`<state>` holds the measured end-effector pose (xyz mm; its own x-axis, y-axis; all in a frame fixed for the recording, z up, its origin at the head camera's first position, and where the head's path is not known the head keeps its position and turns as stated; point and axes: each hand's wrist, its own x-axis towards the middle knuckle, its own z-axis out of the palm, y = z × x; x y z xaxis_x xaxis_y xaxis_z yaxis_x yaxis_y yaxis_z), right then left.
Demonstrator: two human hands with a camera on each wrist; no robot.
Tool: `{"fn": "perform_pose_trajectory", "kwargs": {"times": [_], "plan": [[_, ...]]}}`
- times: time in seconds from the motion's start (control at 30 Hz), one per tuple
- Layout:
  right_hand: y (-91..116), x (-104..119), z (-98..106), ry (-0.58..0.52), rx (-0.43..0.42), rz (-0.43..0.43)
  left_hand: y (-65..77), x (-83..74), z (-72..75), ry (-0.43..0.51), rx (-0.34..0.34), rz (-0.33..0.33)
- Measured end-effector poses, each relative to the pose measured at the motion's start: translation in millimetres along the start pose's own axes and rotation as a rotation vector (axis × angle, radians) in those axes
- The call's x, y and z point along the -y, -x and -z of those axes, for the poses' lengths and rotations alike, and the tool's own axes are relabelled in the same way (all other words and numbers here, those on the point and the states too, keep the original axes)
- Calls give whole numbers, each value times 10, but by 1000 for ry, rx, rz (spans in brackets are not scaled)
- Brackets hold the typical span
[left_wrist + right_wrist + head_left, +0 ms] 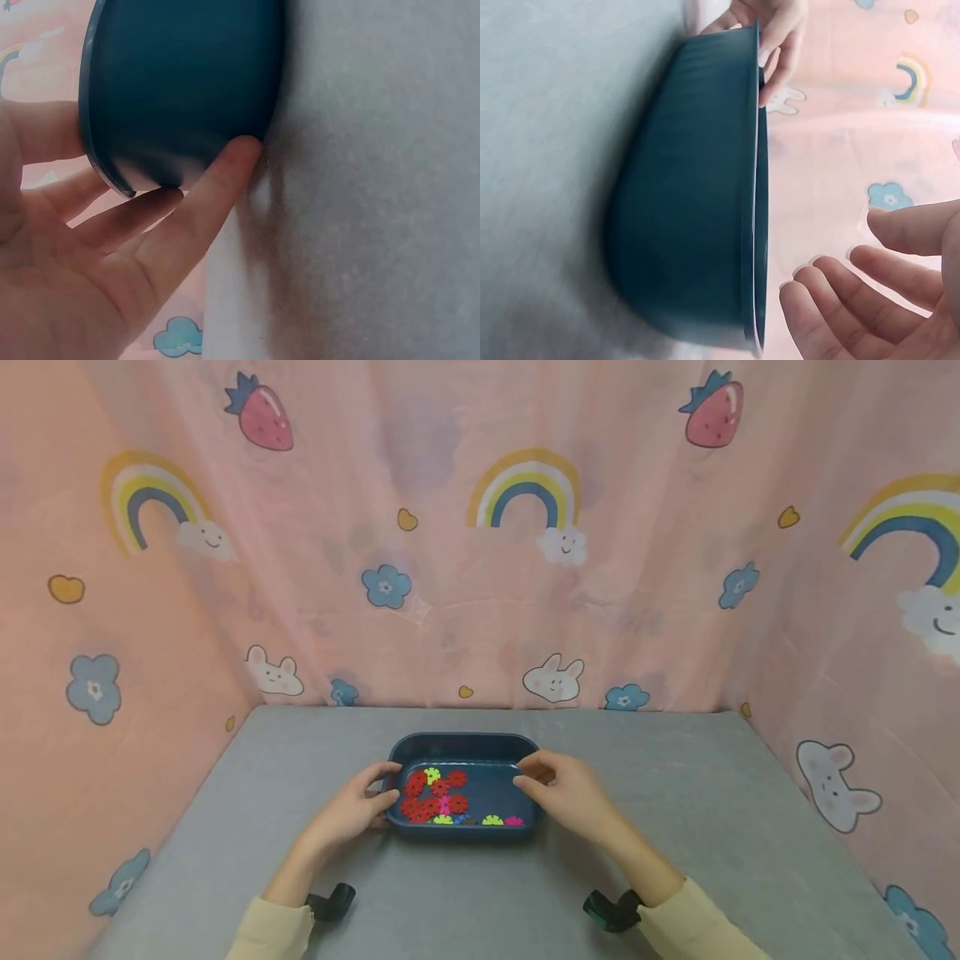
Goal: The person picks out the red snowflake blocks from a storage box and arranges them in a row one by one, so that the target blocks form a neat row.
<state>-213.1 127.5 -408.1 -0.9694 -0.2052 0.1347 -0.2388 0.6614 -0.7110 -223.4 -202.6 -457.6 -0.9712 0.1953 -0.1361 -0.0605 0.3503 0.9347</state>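
A dark blue rectangular plastic tub stands on the table. Inside, mostly on its left side, lie several red notched plastic discs, with yellow-green discs and pink discs among them. My left hand holds the tub's left end, thumb over the rim; the left wrist view shows its other fingers against the outer wall. Over the right rim hovers my right hand; in the right wrist view its loosely bent fingers are apart from the tub and hold nothing.
The grey tabletop surrounds the tub. A pink patterned curtain hangs behind the table and along both sides. Dark wrist devices sit at both wrists, by the cream sleeves.
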Motion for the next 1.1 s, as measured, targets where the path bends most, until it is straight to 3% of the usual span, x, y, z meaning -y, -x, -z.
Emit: {"fn": "perform_pose_trajectory", "kwargs": {"times": [0.37,0.77,1.1], "plan": [[-286,153,-273,-40,77,45,25,-26,-13,-20,-53,14],[-604,202,-605,-80,325,43,41,-56,28,-71,-68,35],[-748,134,-840,29,434,45,49,-47,63,-48,-33,50]]}}
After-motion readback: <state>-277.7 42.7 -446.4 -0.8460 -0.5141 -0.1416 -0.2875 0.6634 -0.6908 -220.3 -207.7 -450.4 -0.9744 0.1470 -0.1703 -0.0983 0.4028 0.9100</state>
